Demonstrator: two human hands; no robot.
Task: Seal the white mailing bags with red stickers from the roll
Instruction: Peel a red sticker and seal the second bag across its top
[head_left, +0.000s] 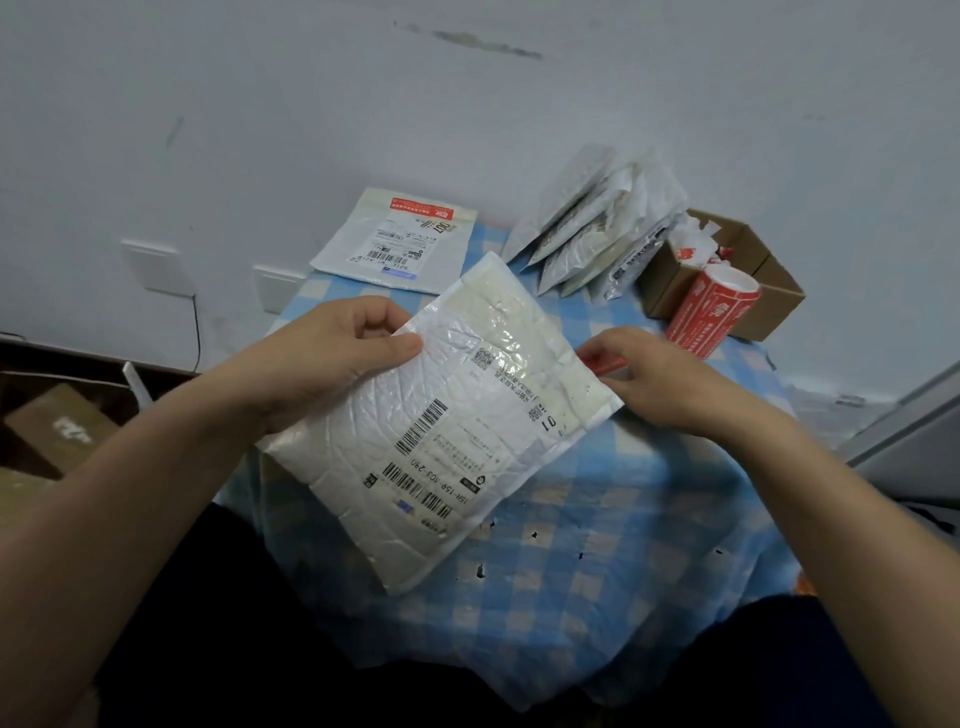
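Left hand (322, 358) gripping left edge of flat white plastic mailing bag (441, 431). Right hand (660, 379) pinching small red sticker (605, 364) at bag's right edge. Red sticker roll (711, 312) lying beyond bag.

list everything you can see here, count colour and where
held mailing bag: 1, white, above table middle, label up
sealed bag: 1, white with red sticker, table back
leaning bags: several, white, back right
sticker roll: 1, red, right, by the box
cardboard box: 1, brown, back right
red sticker: 1, red, held mailing bag's right edge
tablecloth: 1, blue-white check, on table
left hand: 1, grips held mailing bag's left edge
right hand: 1, pinches red sticker
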